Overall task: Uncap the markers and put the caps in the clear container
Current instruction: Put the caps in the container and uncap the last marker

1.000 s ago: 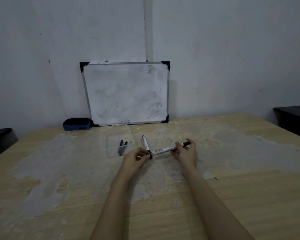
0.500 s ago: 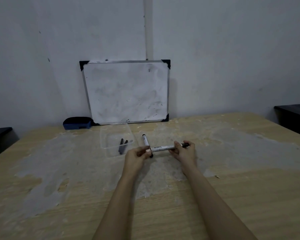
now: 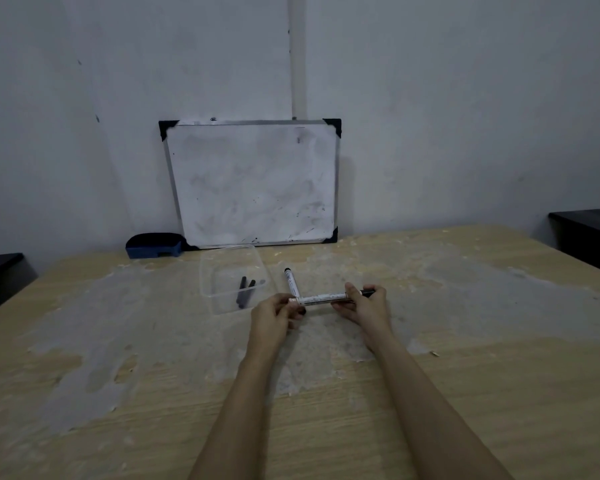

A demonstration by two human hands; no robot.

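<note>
text: none legible | marker point(image 3: 323, 298) held between both grips: dark print along white barrel, too small and blurred to read | whiteboard point(image 3: 253, 183) beyond the grips: only smudges, no readable writing

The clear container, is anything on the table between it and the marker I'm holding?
Only the second marker, lying just right of the clear container. The held marker sits between the left hand and right hand; the route leftward passes above it.
</note>
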